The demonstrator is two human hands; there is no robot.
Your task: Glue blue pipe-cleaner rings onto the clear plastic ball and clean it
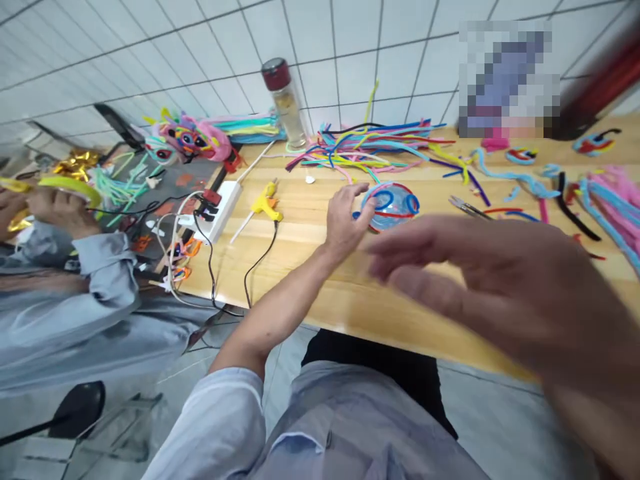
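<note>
While the left hand [346, 223] spread around the left rim of the clear disc [396, 205], midway between the near and far edges of the table [395, 317], its hold was unclear. The right hand [480, 273] hovered, thumb apart; light rim pressure seemed wisest.

Glossy wd tbl [310, 217], shiny see-thru disc [399, 202], fuzzy stems [380, 140]

Right hand [510, 293] blurred, co-worker [100, 327] cut off at left edge, pixelated patch [507, 80] unreadable
</note>
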